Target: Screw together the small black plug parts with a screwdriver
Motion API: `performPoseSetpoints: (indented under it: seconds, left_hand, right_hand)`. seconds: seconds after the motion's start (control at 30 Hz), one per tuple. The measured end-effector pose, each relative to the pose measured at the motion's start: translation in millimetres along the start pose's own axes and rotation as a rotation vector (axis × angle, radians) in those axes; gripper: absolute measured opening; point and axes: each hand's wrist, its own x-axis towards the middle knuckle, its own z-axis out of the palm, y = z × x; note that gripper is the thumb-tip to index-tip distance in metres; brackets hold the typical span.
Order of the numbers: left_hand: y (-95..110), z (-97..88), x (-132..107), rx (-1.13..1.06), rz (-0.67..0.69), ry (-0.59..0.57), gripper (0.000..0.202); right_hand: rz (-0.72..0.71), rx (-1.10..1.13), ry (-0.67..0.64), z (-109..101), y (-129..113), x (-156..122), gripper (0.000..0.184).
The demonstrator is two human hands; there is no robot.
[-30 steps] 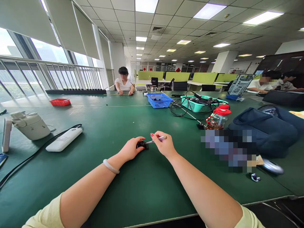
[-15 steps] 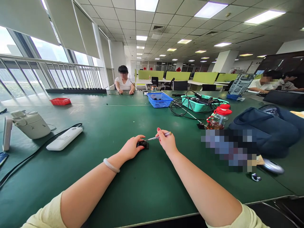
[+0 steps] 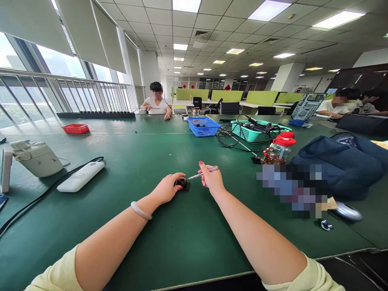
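Note:
A small black part [image 3: 183, 184] lies on the green table [image 3: 169, 238] in front of me. My left hand [image 3: 166, 188] is closed over it, pinning it to the surface, with a pale bangle on the wrist. My right hand [image 3: 212, 180] pinches a thin screwdriver [image 3: 202, 174] with a clear handle, held almost level. Its metal tip points left and meets the top of the black part. Most of the part is hidden under my left fingers.
A white box [image 3: 80, 176] with a black cable and a white jug [image 3: 36, 158] sit at the left. A blue basket [image 3: 203, 126], a teal basket of cables [image 3: 254, 132], a red-lidded bottle [image 3: 279, 150] and a dark bag [image 3: 339, 166] stand on the right. People sit far across.
My right hand has shifted slightly up and away, and the screwdriver now lies flatter with its tip still on the black part. My left hand has stayed put.

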Motion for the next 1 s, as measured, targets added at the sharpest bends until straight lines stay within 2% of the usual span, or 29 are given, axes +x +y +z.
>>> performPoseSetpoints:
  seconds: [0.2, 0.3, 0.4, 0.57, 0.63, 0.77, 0.87, 1.0]
  left_hand:
    - [-3, 0.1, 1, 0.035, 0.004, 0.001, 0.038]
    - [-3, -0.5, 1, 0.047, 0.003, -0.007, 0.038]
    - [-2, -1.4, 0, 0.048, 0.005, -0.006, 0.037]
    - [0, -2.8, 0, 0.056, -0.002, -0.009, 0.035]
    - [0, -2.7, 0, 0.053, 0.001, -0.008, 0.036]
    - [-1, -2.1, 1, 0.045, 0.014, -0.011, 0.036]
    - [0, -2.8, 0, 0.054, 0.006, -0.013, 0.035]
    - [2, -4.7, -2, 0.059, 0.001, -0.023, 0.034]
  right_hand:
    - [0.221, 0.151, 0.063, 2, 7, 11, 0.049]
    - [0.265, 0.172, 0.068, 1, 9, 13, 0.051]
    - [0.172, 0.14, 0.0, -3, 6, 11, 0.052]
    - [-0.138, -0.016, -0.27, -11, -10, 0, 0.052]
    - [-0.21, -0.077, -0.328, -12, -14, -3, 0.048]
    - [-0.207, -0.083, -0.248, -11, -11, -2, 0.042]
    - [-0.104, -0.002, -0.168, -9, -3, 4, 0.045]
    - [0.014, 0.119, -0.14, -8, 5, 9, 0.048]
